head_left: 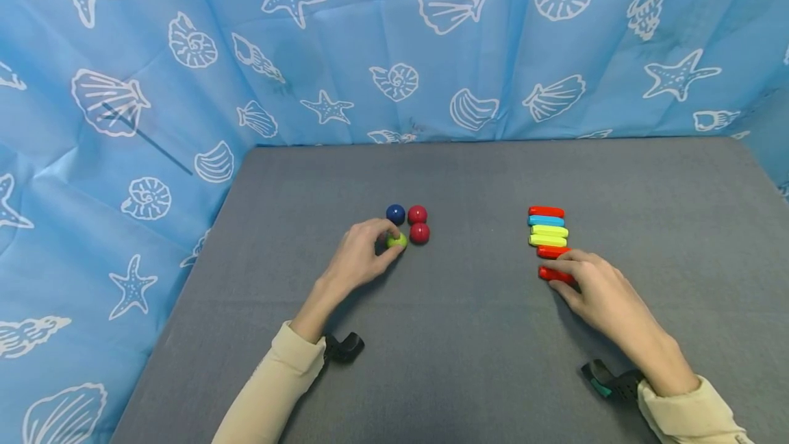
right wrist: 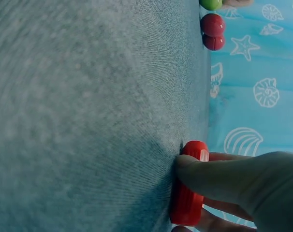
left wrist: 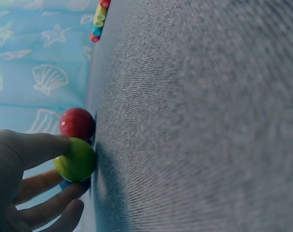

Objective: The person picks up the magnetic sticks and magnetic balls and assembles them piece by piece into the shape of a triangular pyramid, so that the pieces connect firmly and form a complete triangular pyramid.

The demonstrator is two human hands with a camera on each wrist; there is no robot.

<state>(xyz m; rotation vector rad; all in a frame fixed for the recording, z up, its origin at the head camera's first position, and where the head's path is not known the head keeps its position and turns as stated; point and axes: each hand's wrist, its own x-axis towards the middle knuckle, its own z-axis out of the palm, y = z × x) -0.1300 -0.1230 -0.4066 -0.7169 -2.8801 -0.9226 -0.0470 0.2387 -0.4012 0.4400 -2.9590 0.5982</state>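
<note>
My left hand [head_left: 362, 252] pinches a lime-green ball [left wrist: 76, 160] between thumb and fingers, down at the grey cloth. Just behind it sit a dark blue ball [head_left: 396, 214] and two red balls, one farther back [head_left: 417, 214] and one nearer [head_left: 420, 233]. On the other side, my right hand [head_left: 600, 290] holds a short red stick [right wrist: 187, 193] by its sides, low on the surface. Beyond that hand lies a column of similar sticks: another red one [head_left: 552, 252], two yellow ones [head_left: 548, 236], a blue one [head_left: 546, 221] and a red one [head_left: 546, 212] at the far end.
The grey cloth-covered table [head_left: 468, 348] spreads under everything, its far edge meeting a blue curtain [head_left: 357, 33] printed with white shells and starfish. Black straps with small cameras are on both wrists, the left one [head_left: 345, 348] hanging close above the table.
</note>
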